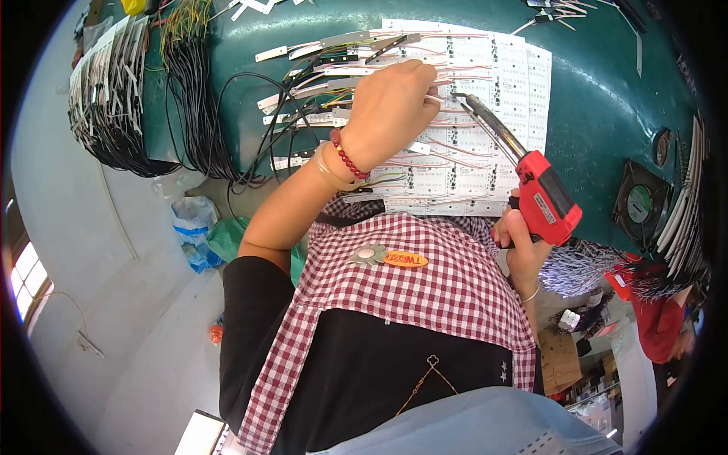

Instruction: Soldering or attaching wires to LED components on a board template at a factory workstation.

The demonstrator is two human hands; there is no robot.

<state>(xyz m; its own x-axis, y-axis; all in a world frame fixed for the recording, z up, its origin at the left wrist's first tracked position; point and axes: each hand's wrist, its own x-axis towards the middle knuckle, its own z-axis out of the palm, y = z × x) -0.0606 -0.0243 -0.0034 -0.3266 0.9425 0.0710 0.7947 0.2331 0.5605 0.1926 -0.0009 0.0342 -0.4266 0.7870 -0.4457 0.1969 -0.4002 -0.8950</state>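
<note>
My right hand [523, 243] grips a red soldering gun [547, 199] by its handle, a finger at the trigger. The gun's metal barrel slants up and left, its dark tip over a white circuit board sheet [519, 98] with rows of small dark parts. My left hand [394, 106] is closed just left of that tip, pinching a thin wire [441, 98]; the fingertips are partly hidden. Several pale strip-shaped pieces [345, 40] with wires lie across the board's left side, and black cables [262, 80] loop beside my left wrist.
On the green table [599, 98], bundles of black cables [199, 114] and strips [106, 98] hang over the left edge. A small black fan [641, 201] stands at the right near bundled grey tubes [680, 220]. Plastic bags [195, 227] lie below the table on the left.
</note>
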